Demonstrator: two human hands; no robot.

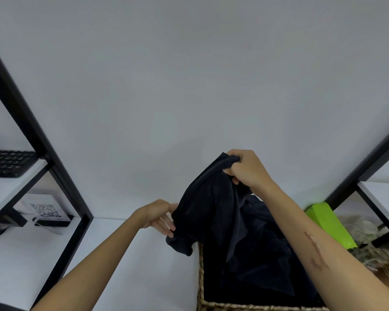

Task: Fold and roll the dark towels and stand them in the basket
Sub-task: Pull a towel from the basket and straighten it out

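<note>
Right hand (245,169): fingers curled tight round a bunched top edge of one dark towel (213,205), held up in the air. Firm grip; cloth is gathered inside the fist.

Left hand (157,216): lower than the right-hand grip and to its left. Fingers lie at the towel's left edge, touching it; thumb above, fingers partly behind the cloth. Whether they actually pinch the fabric cannot be told from this view.

Towel hangs slack from the right-hand grip, unfolded, creased. Its lower left corner droops below the left hand, just outside the basket's left wall. The rest of it falls toward the basket interior.

Woven basket (201,277): directly below the right-hand grip, on a white table (126,265). Inside it, more dark cloth (267,265) lies loose and crumpled; separate pieces cannot be counted.

To the right of the grip, past the right forearm: a bright green box (328,223), tilted, and clear glassware (368,250) beside it, blurred.

Far left of the grip: black shelf frame (32,122), a black keyboard (7,162) on its white shelf, a QR code card (44,209) beneath.
</note>
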